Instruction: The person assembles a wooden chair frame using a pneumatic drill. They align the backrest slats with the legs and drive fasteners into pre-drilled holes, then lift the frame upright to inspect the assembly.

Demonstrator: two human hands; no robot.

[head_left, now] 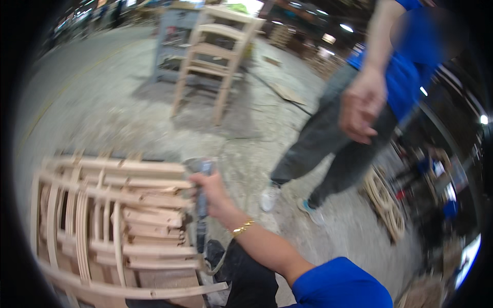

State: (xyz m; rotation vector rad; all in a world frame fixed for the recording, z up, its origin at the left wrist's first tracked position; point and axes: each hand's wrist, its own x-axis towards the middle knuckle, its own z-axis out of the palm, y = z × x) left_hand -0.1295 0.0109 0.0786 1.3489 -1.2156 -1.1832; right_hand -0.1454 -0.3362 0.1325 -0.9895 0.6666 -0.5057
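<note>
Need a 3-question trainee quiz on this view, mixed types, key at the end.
1. Multiple choice: which hand has the tool in its grip?
A) left
B) right

2. True or false: the chair is lying flat on its back.

3. Fill in: the bracelet on the wrist of the arm with the tool is ____ in colour.

Key:
1. B, the right hand.
2. False; it stands upright on the floor.
3. Gold.
</note>
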